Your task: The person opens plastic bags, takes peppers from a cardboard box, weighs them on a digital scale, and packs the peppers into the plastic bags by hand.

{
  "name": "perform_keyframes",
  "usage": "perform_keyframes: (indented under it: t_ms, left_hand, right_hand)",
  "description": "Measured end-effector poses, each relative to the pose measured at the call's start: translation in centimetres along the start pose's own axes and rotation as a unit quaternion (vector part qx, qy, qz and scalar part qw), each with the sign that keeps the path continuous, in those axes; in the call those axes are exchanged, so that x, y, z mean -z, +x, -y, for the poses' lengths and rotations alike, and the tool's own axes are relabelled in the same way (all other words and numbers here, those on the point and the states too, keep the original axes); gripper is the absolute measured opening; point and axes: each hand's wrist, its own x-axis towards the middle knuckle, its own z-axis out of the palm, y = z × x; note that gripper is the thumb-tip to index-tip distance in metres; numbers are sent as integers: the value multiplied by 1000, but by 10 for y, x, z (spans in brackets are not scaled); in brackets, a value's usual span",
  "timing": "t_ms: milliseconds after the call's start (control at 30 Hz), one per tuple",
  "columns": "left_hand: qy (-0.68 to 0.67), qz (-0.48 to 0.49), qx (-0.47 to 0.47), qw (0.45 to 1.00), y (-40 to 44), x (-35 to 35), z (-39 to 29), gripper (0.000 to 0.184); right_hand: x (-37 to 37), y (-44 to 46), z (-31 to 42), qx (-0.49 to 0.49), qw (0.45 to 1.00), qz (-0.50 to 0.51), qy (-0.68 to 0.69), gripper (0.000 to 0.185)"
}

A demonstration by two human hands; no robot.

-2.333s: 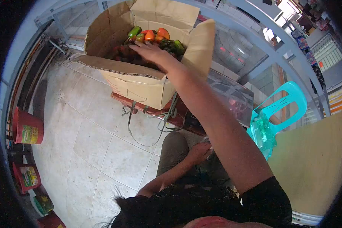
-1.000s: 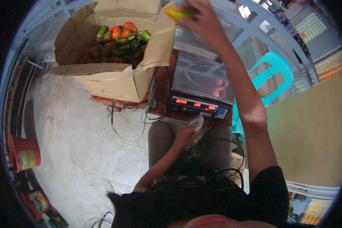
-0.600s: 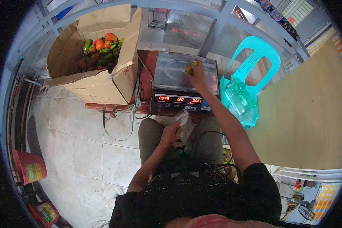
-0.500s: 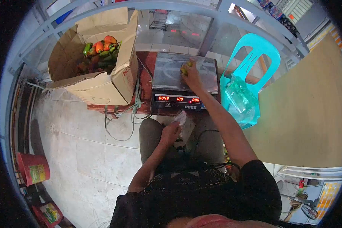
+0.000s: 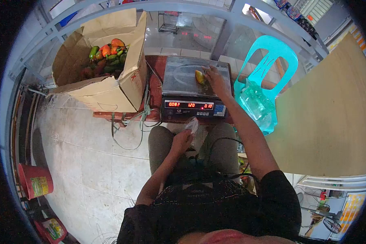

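A yellow-green pepper [image 5: 199, 77] lies on the metal plate of the digital scale [image 5: 179, 78]. My right hand [image 5: 216, 81] is over the plate just right of the pepper, with its fingers apart and nothing held. The scale's red display shows lit figures, the middle one 1.20. Below the scale, above my lap, my left hand [image 5: 182, 140] is closed on a clear plastic bag [image 5: 192, 125]. Left of the scale stands an open cardboard box [image 5: 105, 94] with red, orange and green peppers [image 5: 105, 50] inside.
A red bench [image 5: 155, 69] bears the box and scale, with loose straps hanging at its front. A turquoise chair [image 5: 286, 57] with green plastic bags [image 5: 256, 101] stands at the right, beside a wooden board [image 5: 327, 118]. Red pots [image 5: 35, 181] line the left edge.
My right hand came from the box to the scale with a pepper and has now let it go on the plate. The display's left figure rose from 0.049. My left hand kept the bag.
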Motion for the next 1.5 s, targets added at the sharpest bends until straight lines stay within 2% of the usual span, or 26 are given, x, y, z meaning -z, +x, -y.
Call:
perform_keyframes:
  t_ms: [167, 200, 333, 433, 500, 567, 633, 700, 767, 800, 833, 867, 900, 967, 1000, 1033, 1100, 1167, 1233, 1300, 1367, 1400, 1433, 1500]
  left_hand:
    - [-38, -19, 7, 999, -3, 7, -5, 29]
    - [-48, -18, 1, 999, -2, 9, -6, 29]
    - [-74, -26, 13, 997, -1, -3, 5, 29]
    - [-93, 19, 43, 995, 0, 10, -6, 30]
    - [-117, 73, 95, 986, 3, 14, -8, 30]
    - [-112, 38, 63, 991, 5, 12, -5, 29]
    - [-119, 13, 43, 992, 4, 10, -3, 29]
    - [-138, -1, 34, 990, 5, 10, -3, 29]
    - [-153, 2, 31, 988, 8, 12, -5, 29]
    - [-160, 4, 30, 987, 10, 13, -5, 29]
    - [-164, 1, 30, 986, 10, 15, -5, 29]
    - [-168, -2, 29, 985, 10, 17, -5, 29]
    - [-171, -5, 29, 985, 9, 17, -5, 29]
    - [-151, -52, 28, 987, 6, 5, 3, 29]
    - [-140, -75, 26, 987, 6, 2, 7, 29]
    - [-142, -48, 34, 988, 7, 3, 8, 30]
    - [-146, 8, 51, 988, 8, 7, 12, 32]
    - [-194, -7, 44, 980, 5, -5, 19, 33]
    - [-225, -2, 47, 973, 9, 1, 20, 34]
    - [-242, 27, 64, 968, 9, 16, 12, 34]
    - [-254, -23, 55, 965, 6, 8, 10, 33]
    - [-255, -51, 46, 965, 9, 11, 11, 33]
    - [-260, -30, 59, 963, 10, 15, 11, 33]
    - [-271, 14, 87, 959, 8, 23, 11, 32]
  right_hand:
    - [1, -8, -7, 112, 991, 19, -65, 51]
    - [1, -11, -11, 74, 994, 41, -76, 63]
    - [8, -14, -22, 51, 994, 92, -35, 83]
    - [4, -3, -37, 9, 990, 125, -60, 77]
    - [13, 9, -51, 48, 990, 110, -80, 65]
    - [16, 37, -40, 71, 991, 61, -98, 53]
    - [43, 85, 25, 72, 991, -22, -112, 40]
    - [56, 132, 127, 126, 986, -102, -39, 30]
    - [45, 181, 209, 281, 951, -130, -3, 26]
    - [38, 199, 258, 342, 935, -87, 37, 26]
    - [14, 220, 290, 441, 889, -120, 33, 24]
    - [-7, 226, 323, 461, 876, -131, -56, 26]
    - [-23, 237, 358, 399, 916, 3, 25, 36]
    - [-30, 232, 407, 251, 958, 128, -55, 23]
    - [-85, 270, 401, 206, 966, 122, -99, 26]
    - [-144, 314, 377, 160, 970, 116, -142, 30]
    - [-188, 334, 337, 98, 973, 130, -166, 34]
    - [-170, 306, 317, 117, 954, 190, -198, 35]
    - [-175, 304, 288, 94, 943, 240, -210, 36]
    - [-195, 312, 262, 15, 944, 277, -177, 39]
    - [-218, 330, 245, -94, 944, 297, -108, 41]
    - [-223, 335, 246, -98, 937, 312, -118, 42]
    - [-230, 344, 250, 31, 899, 343, -271, 45]
    - [-221, 345, 262, -2, 894, 361, -264, 49]
